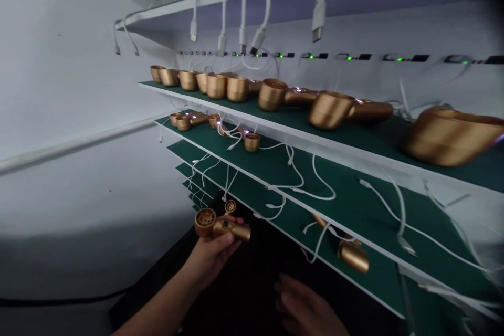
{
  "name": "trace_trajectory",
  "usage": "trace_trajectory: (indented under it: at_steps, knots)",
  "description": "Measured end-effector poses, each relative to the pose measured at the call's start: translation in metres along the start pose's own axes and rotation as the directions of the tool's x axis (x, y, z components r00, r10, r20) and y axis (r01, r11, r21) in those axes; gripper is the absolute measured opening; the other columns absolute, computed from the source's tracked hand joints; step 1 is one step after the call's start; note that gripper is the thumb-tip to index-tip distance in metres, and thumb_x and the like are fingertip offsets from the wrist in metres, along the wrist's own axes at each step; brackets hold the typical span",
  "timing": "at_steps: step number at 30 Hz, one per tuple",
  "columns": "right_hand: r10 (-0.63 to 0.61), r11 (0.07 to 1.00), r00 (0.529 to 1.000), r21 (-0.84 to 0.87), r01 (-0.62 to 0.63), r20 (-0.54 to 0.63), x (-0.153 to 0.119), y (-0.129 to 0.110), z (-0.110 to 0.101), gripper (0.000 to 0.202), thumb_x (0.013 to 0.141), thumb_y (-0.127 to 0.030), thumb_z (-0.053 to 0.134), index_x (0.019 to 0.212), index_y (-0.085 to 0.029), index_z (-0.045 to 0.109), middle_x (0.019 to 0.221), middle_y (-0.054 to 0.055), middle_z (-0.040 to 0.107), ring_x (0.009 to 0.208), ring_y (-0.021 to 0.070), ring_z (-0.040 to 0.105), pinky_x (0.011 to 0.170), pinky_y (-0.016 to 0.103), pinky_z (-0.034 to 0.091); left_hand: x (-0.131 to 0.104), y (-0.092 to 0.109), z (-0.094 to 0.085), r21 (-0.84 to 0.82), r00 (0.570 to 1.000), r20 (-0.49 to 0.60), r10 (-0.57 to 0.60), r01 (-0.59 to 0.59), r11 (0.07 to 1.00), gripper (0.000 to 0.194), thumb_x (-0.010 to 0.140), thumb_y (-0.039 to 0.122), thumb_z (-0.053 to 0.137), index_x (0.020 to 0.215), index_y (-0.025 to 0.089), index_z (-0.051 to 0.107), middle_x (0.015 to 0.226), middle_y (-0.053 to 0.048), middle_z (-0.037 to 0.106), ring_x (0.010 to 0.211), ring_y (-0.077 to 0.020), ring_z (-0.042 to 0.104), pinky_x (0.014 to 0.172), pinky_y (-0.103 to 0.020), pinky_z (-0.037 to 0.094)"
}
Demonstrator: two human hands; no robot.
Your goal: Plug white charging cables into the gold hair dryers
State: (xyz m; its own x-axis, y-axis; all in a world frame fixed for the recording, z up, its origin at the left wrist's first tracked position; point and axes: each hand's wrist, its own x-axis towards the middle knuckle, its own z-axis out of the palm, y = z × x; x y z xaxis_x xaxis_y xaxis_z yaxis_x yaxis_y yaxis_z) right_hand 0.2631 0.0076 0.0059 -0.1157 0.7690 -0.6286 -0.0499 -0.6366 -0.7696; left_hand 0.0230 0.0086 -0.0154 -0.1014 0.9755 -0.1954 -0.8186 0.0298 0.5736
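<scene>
My left hand (210, 254) holds a small gold handheld fan (220, 226) by its handle, round head pointing left, in front of the lower shelves. A second small gold round part (230, 206) shows just above it. My right hand (305, 307) hovers low and blurred, fingers apart, holding nothing, below a shelf edge. Another gold fan (352, 254) lies on the lower green shelf (374, 278) to the right of my hands, near a loose white cable (315, 247).
Green-topped shelves (299, 168) step up the white wall. The upper one (394, 131) carries a row of several gold fans (271, 94). White charging cables (318, 13) hang from a top rail with green lights. A dark surface (244, 294) lies below my hands.
</scene>
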Motion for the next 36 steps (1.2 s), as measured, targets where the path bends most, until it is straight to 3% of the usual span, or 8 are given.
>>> trace_trajectory:
  at_steps: [3, 7, 9, 12, 19, 25, 30, 36]
  knots:
    - [0.040, 0.960, 0.992, 0.270, -0.070, 0.116, 0.039, -0.012, 0.052, 0.052, 0.068, -0.050, 0.078, 0.107, -0.018, 0.064, 0.101, 0.009, 0.070, 0.080, 0.0159, 0.066, 0.067, 0.025, 0.055, -0.004, -0.009, -0.003, -0.077, 0.999, -0.048, 0.005, -0.009, 0.997, 0.032, 0.073, 0.015, 0.080, 0.101, 0.020, 0.066, 0.112, -0.004, 0.069, 0.104, -0.0174, 0.065, 0.093, -0.027, 0.052]
    - [0.089, 0.796, 0.992, 0.591, -0.128, 0.094, 0.077, -0.031, 0.092, 0.031, 0.062, -0.026, 0.085, 0.083, -0.017, 0.064, 0.075, 0.000, 0.066, 0.068, 0.0089, 0.062, 0.061, 0.017, 0.053, -0.006, -0.013, -0.006, -0.155, 0.997, -0.077, 0.005, -0.017, 0.988, 0.031, 0.074, 0.013, 0.078, 0.103, 0.019, 0.066, 0.113, -0.005, 0.069, 0.108, -0.0177, 0.064, 0.097, -0.028, 0.051]
    - [0.026, 0.792, 0.998, 0.608, -0.055, 0.058, 0.082, -0.032, 0.095, 0.033, 0.058, -0.015, 0.086, 0.082, -0.018, 0.064, 0.078, -0.003, 0.066, 0.072, 0.0079, 0.062, 0.066, 0.016, 0.054, -0.005, -0.010, -0.009, -0.190, 0.994, -0.110, 0.011, -0.032, 0.981, 0.031, 0.075, 0.012, 0.078, 0.103, 0.018, 0.066, 0.112, -0.005, 0.070, 0.110, -0.0178, 0.063, 0.100, -0.028, 0.049]
    - [-0.045, 0.834, 0.998, 0.552, 0.008, 0.054, 0.077, -0.028, 0.088, 0.037, 0.059, -0.013, 0.085, 0.089, -0.021, 0.065, 0.089, -0.003, 0.068, 0.081, 0.0091, 0.064, 0.073, 0.017, 0.056, 0.000, -0.007, -0.013, -0.245, 0.989, -0.149, -0.008, -0.029, 0.969, 0.033, 0.073, 0.013, 0.080, 0.103, 0.018, 0.066, 0.109, -0.004, 0.071, 0.108, -0.0173, 0.064, 0.099, -0.027, 0.049]
    - [0.164, 0.846, 0.984, 0.504, -0.174, 0.065, 0.084, -0.037, 0.095, 0.026, 0.072, -0.036, 0.077, 0.085, -0.019, 0.063, 0.084, 0.001, 0.067, 0.078, 0.0116, 0.066, 0.069, 0.022, 0.059, 0.012, -0.012, -0.014, -0.248, 0.985, -0.168, -0.040, -0.003, 0.969, 0.036, 0.071, 0.014, 0.081, 0.103, 0.019, 0.066, 0.105, -0.004, 0.072, 0.102, -0.0182, 0.067, 0.103, -0.031, 0.046]
    - [0.118, 0.851, 0.986, 0.499, -0.162, 0.118, 0.070, -0.038, 0.102, 0.031, 0.065, -0.019, 0.083, 0.088, -0.018, 0.064, 0.085, 0.001, 0.069, 0.080, 0.0126, 0.065, 0.069, 0.023, 0.058, 0.015, -0.014, -0.013, -0.263, 0.988, -0.140, -0.061, 0.022, 0.965, 0.034, 0.074, 0.015, 0.079, 0.105, 0.018, 0.066, 0.107, -0.004, 0.072, 0.103, -0.0171, 0.066, 0.100, -0.027, 0.046]
    - [-0.051, 0.907, 0.996, 0.422, 0.015, 0.076, 0.044, -0.040, 0.101, 0.040, 0.056, -0.024, 0.089, 0.087, -0.020, 0.065, 0.084, -0.003, 0.068, 0.077, 0.0113, 0.064, 0.063, 0.019, 0.055, 0.018, -0.021, -0.015, -0.277, 0.998, -0.035, -0.050, 0.038, 0.960, 0.032, 0.076, 0.012, 0.077, 0.106, 0.019, 0.067, 0.111, -0.002, 0.072, 0.108, -0.0147, 0.064, 0.098, -0.022, 0.046]
    - [-0.158, 0.936, 0.986, 0.312, 0.165, -0.047, 0.036, -0.045, 0.104, 0.041, 0.056, -0.035, 0.089, 0.084, -0.018, 0.064, 0.082, -0.001, 0.068, 0.073, 0.0103, 0.062, 0.057, 0.015, 0.051, 0.016, -0.022, -0.009, -0.278, 0.998, 0.017, -0.055, 0.058, 0.959, 0.032, 0.074, 0.011, 0.079, 0.102, 0.021, 0.069, 0.111, 0.000, 0.072, 0.108, -0.0132, 0.064, 0.095, -0.020, 0.048]
